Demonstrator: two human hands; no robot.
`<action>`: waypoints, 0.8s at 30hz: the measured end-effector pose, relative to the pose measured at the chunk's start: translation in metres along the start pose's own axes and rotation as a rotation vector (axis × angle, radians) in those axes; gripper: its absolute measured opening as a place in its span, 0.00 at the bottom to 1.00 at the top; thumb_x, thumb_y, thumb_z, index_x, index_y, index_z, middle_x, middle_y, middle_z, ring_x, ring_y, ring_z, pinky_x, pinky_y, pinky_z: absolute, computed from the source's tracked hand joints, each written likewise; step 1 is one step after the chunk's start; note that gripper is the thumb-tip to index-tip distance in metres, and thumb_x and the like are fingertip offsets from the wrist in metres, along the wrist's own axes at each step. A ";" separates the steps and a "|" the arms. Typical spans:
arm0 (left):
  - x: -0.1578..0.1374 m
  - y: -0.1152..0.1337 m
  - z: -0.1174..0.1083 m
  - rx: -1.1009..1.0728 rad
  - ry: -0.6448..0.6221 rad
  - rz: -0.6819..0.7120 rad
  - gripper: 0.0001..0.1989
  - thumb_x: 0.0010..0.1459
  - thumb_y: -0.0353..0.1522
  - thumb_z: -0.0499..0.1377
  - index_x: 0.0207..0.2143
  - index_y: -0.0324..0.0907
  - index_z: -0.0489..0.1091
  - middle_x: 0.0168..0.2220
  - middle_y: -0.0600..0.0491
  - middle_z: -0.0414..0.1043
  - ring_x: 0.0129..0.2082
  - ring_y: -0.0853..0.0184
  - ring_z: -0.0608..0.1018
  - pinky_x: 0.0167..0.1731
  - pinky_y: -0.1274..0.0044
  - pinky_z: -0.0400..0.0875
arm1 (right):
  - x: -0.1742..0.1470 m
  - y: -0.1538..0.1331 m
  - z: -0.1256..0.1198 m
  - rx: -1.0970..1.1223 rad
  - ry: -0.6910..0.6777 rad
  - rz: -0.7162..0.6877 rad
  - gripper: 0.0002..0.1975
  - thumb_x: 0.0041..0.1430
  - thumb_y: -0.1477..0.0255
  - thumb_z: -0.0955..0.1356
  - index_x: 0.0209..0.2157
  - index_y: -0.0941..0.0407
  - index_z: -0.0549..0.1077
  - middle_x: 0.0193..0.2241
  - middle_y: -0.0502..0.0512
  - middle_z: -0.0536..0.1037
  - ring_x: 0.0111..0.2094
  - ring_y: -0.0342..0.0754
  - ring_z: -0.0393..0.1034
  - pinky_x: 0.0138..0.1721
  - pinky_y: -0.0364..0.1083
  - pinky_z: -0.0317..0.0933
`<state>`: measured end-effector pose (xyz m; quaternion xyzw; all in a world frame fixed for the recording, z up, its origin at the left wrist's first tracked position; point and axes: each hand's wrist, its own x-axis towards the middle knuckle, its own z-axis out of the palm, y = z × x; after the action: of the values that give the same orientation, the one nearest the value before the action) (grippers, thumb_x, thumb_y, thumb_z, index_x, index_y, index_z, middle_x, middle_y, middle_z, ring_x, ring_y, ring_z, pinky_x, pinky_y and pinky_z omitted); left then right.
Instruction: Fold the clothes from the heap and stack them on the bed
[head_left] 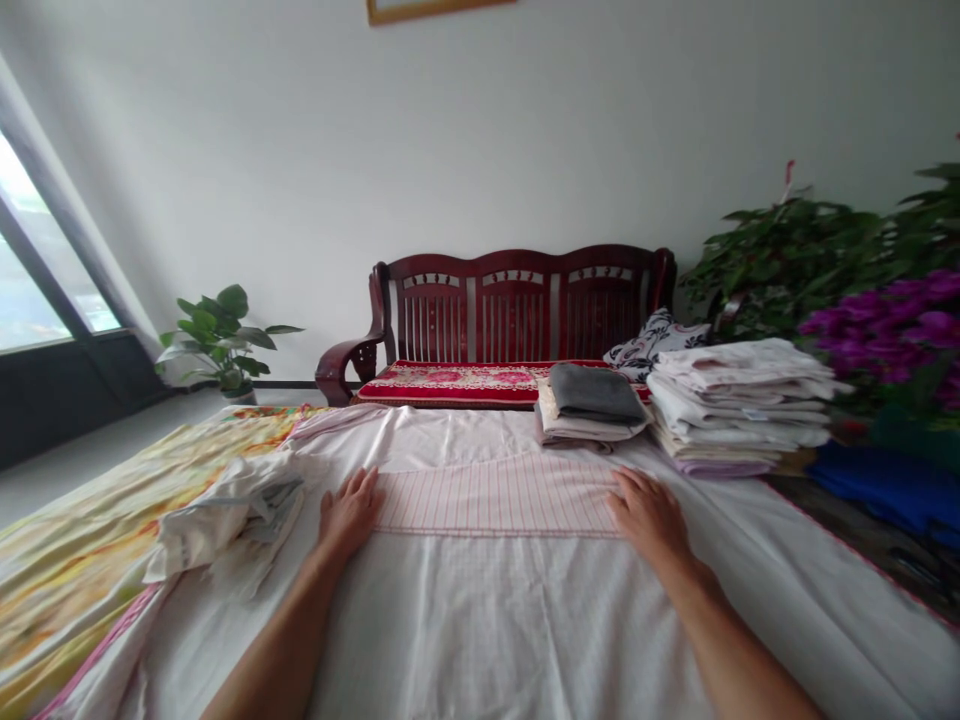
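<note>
A pink-and-white striped cloth (495, 497) lies folded into a long band across the white sheet (465, 630) in front of me. My left hand (351, 512) rests at the band's left end, palm down, its fingers stretched out and lying flat. At the opposite end, my right hand (651, 515) touches the cloth with fingers apart and slightly bent. Neither hand grips anything that I can see. Left of my left hand is a crumpled heap of white and grey cloth (232, 515).
Behind my right hand stand a short folded pile with a grey cloth (596, 393) on top and a taller stack of white folded cloths (742, 400). A red wooden bench (517, 310) is at the back. Plants (225, 335) and purple flowers (892, 325) flank the sides.
</note>
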<state>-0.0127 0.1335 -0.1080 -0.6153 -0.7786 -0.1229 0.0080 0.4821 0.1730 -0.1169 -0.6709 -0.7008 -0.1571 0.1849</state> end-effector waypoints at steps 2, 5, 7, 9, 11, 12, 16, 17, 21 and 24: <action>0.002 -0.002 0.002 0.009 -0.017 -0.017 0.28 0.69 0.41 0.42 0.69 0.45 0.55 0.70 0.43 0.51 0.69 0.54 0.56 0.63 0.49 0.48 | 0.001 0.003 -0.004 -0.010 0.037 0.041 0.21 0.65 0.71 0.59 0.55 0.60 0.72 0.58 0.62 0.73 0.59 0.55 0.65 0.59 0.54 0.56; 0.003 -0.003 0.006 0.010 -0.017 -0.038 0.29 0.68 0.42 0.43 0.69 0.46 0.54 0.70 0.42 0.51 0.69 0.54 0.57 0.63 0.49 0.49 | 0.002 0.007 -0.007 -0.017 0.051 0.142 0.21 0.65 0.71 0.58 0.54 0.60 0.73 0.59 0.64 0.72 0.57 0.56 0.66 0.57 0.54 0.58; 0.003 -0.004 0.008 0.012 0.003 -0.036 0.29 0.68 0.42 0.43 0.69 0.46 0.55 0.70 0.42 0.53 0.69 0.54 0.58 0.63 0.50 0.49 | 0.004 0.012 -0.009 0.036 0.030 0.227 0.23 0.65 0.69 0.57 0.55 0.60 0.73 0.59 0.64 0.72 0.56 0.56 0.68 0.56 0.52 0.59; 0.002 -0.004 0.007 0.014 0.029 -0.051 0.29 0.68 0.43 0.43 0.68 0.45 0.56 0.69 0.42 0.56 0.67 0.53 0.61 0.63 0.52 0.50 | 0.005 0.017 -0.010 0.129 0.020 0.322 0.25 0.66 0.67 0.55 0.57 0.60 0.71 0.58 0.64 0.72 0.55 0.56 0.68 0.54 0.52 0.61; 0.001 -0.003 0.005 0.006 0.057 -0.090 0.29 0.68 0.44 0.41 0.67 0.43 0.58 0.66 0.43 0.61 0.64 0.54 0.66 0.63 0.55 0.54 | 0.007 0.024 -0.010 0.226 0.031 0.423 0.27 0.65 0.66 0.54 0.58 0.61 0.70 0.58 0.65 0.72 0.56 0.58 0.68 0.54 0.52 0.62; 0.000 -0.003 0.003 0.000 0.071 -0.117 0.29 0.69 0.44 0.40 0.66 0.41 0.60 0.64 0.43 0.64 0.62 0.54 0.68 0.62 0.58 0.57 | 0.007 0.028 -0.009 0.275 0.038 0.475 0.28 0.64 0.65 0.54 0.59 0.61 0.69 0.58 0.66 0.72 0.56 0.59 0.68 0.54 0.53 0.62; -0.002 -0.003 -0.004 0.020 0.119 -0.192 0.29 0.68 0.40 0.38 0.63 0.38 0.64 0.58 0.41 0.71 0.56 0.50 0.73 0.54 0.61 0.66 | 0.008 0.040 -0.005 0.458 0.058 0.630 0.31 0.60 0.65 0.55 0.58 0.64 0.69 0.55 0.70 0.74 0.56 0.61 0.68 0.55 0.54 0.61; -0.002 -0.003 -0.006 0.027 0.127 -0.203 0.28 0.68 0.39 0.39 0.63 0.38 0.64 0.58 0.41 0.71 0.56 0.49 0.73 0.53 0.61 0.66 | 0.008 0.042 -0.004 0.490 0.066 0.647 0.31 0.59 0.65 0.55 0.58 0.64 0.70 0.55 0.70 0.74 0.56 0.61 0.68 0.55 0.54 0.61; -0.002 -0.005 -0.009 -0.020 0.118 -0.220 0.28 0.66 0.40 0.42 0.61 0.39 0.67 0.56 0.41 0.72 0.55 0.47 0.73 0.51 0.61 0.68 | 0.008 0.044 -0.003 0.544 0.074 0.662 0.30 0.57 0.67 0.57 0.57 0.62 0.71 0.56 0.69 0.73 0.56 0.62 0.68 0.55 0.54 0.60; 0.002 -0.011 -0.008 -0.106 0.109 -0.227 0.28 0.65 0.43 0.46 0.59 0.40 0.69 0.56 0.39 0.71 0.55 0.46 0.73 0.48 0.61 0.70 | 0.008 0.043 -0.005 0.542 0.051 0.678 0.29 0.55 0.69 0.58 0.57 0.60 0.72 0.56 0.67 0.74 0.55 0.61 0.69 0.54 0.54 0.62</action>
<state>-0.0247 0.1312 -0.1021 -0.5151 -0.8341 -0.1974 0.0038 0.5246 0.1801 -0.1096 -0.7860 -0.4521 0.0856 0.4129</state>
